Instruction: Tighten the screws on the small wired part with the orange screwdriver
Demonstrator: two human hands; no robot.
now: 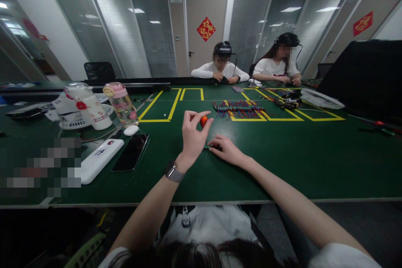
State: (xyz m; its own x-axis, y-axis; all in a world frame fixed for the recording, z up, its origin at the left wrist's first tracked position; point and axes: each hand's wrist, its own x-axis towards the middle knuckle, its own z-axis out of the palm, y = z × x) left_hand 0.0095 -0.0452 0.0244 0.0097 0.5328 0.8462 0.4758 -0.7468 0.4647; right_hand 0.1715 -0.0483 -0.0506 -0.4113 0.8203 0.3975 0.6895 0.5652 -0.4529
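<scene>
My left hand [193,136], with a watch on its wrist, is raised above the table with its fingers and thumb closed round a small rounded orange object [204,122]. It has dark parts, and its exact kind cannot be made out. Just below and to the right, my right hand [229,150] rests low on the green tabletop. Its fingertips pinch the end of a small green circuit board [206,147], partly hidden behind my left wrist. Beyond both hands lies a row of small boards with red and blue wires [240,109].
Yellow tape [153,120] marks rectangles on the table. To the left are a black phone [130,153], a white power bank [102,161], a white case [131,130] and drinking bottles [121,102]. Two people [220,67] sit across. Tools and a white basket [322,98] lie at right.
</scene>
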